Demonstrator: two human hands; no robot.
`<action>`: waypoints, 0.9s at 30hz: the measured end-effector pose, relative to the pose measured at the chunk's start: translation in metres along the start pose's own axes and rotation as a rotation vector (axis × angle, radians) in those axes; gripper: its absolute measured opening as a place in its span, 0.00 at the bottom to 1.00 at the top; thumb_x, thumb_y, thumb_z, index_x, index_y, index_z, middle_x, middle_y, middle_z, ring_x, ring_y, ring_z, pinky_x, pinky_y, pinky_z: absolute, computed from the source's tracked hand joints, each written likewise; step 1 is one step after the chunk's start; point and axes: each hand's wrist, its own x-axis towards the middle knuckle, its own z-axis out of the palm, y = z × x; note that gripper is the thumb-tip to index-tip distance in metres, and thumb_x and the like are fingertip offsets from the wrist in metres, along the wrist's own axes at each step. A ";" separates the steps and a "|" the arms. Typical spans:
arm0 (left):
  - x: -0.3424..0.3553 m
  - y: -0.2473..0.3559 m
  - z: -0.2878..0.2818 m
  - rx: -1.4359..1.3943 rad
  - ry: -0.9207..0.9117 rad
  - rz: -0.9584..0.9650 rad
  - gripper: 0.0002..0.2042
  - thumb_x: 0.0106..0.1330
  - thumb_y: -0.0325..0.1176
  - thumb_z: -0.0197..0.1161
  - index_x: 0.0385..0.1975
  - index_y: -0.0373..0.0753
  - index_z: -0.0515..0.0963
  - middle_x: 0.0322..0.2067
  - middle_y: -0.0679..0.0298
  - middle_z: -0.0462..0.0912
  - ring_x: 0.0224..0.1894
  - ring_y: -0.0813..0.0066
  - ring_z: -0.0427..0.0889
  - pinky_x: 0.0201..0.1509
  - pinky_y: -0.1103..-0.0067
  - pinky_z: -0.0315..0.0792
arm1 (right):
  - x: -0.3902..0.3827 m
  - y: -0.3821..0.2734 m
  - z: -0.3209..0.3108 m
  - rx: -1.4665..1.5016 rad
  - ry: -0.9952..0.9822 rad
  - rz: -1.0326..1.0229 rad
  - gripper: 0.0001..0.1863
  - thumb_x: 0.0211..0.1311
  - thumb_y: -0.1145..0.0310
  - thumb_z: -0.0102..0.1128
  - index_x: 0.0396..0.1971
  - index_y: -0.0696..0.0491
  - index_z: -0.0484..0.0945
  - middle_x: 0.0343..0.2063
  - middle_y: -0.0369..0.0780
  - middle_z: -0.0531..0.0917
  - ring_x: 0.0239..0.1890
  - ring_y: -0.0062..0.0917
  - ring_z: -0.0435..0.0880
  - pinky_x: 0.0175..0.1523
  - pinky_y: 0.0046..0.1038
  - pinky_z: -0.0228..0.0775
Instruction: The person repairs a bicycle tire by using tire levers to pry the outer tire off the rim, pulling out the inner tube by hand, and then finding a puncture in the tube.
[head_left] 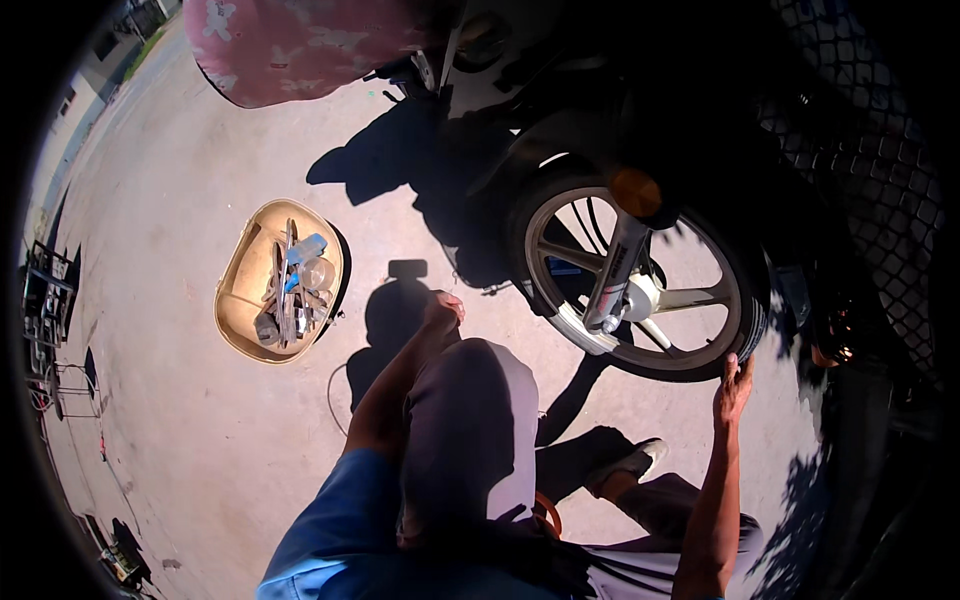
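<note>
While my grey-trousered knee [472, 400] is raised below the centre of my view, the pale, spoked motorbike wheel [645, 297] stands at three o'clock. My right hand [735, 388] is unclenched, its fingertips touching the black rubber tyre [682, 369] at the wheel's own four o'clock. My left hand [446, 308] is just beyond the knee; its fingers are partly hidden, so I cannot tell whether they close on anything. A silvery metal fork leg [614, 270] slants from a round orange reflector [636, 192] down to the wheel's middle. At nine o'clock, well apart from the wheel, a cream, rounded open tray [240, 312] sits on the pale, hard ground [150, 350], holding jumbled metal hand tools [288, 290] and a translucent blue plastic piece [308, 248]. A pink, pale-patched cover [310, 50] shows at eleven o'clock, diamond-patterned mesh [870, 150] at two.
</note>
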 end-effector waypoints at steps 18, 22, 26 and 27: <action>-0.042 0.086 -0.015 0.149 -0.104 0.386 0.14 0.66 0.39 0.55 0.27 0.33 0.76 0.17 0.63 0.78 0.23 0.76 0.78 0.30 0.78 0.69 | -0.007 -0.019 -0.014 -0.051 -0.032 -0.065 0.32 0.67 0.47 0.57 0.58 0.59 0.69 0.46 0.48 0.82 0.47 0.35 0.81 0.52 0.33 0.70; -0.083 0.219 -0.048 0.227 -0.439 0.275 0.12 0.67 0.38 0.54 0.30 0.33 0.76 0.21 0.64 0.76 0.27 0.78 0.75 0.33 0.80 0.67 | 0.012 -0.063 -0.016 -0.061 -0.188 -0.042 0.43 0.57 0.43 0.65 0.62 0.61 0.66 0.51 0.49 0.79 0.52 0.35 0.78 0.59 0.33 0.68; -0.213 0.366 -0.012 0.730 -0.421 0.447 0.16 0.68 0.40 0.57 0.35 0.30 0.77 0.26 0.64 0.77 0.31 0.77 0.73 0.39 0.78 0.68 | 0.027 -0.119 -0.019 0.069 -0.062 -0.275 0.39 0.57 0.43 0.64 0.57 0.60 0.70 0.49 0.50 0.81 0.53 0.35 0.79 0.58 0.34 0.68; -0.239 0.387 0.013 0.785 -0.500 0.472 0.16 0.67 0.41 0.58 0.35 0.29 0.77 0.27 0.63 0.78 0.31 0.76 0.73 0.40 0.78 0.68 | 0.032 -0.120 -0.022 0.034 -0.050 -0.278 0.38 0.57 0.43 0.64 0.57 0.59 0.71 0.48 0.49 0.81 0.52 0.35 0.79 0.57 0.33 0.69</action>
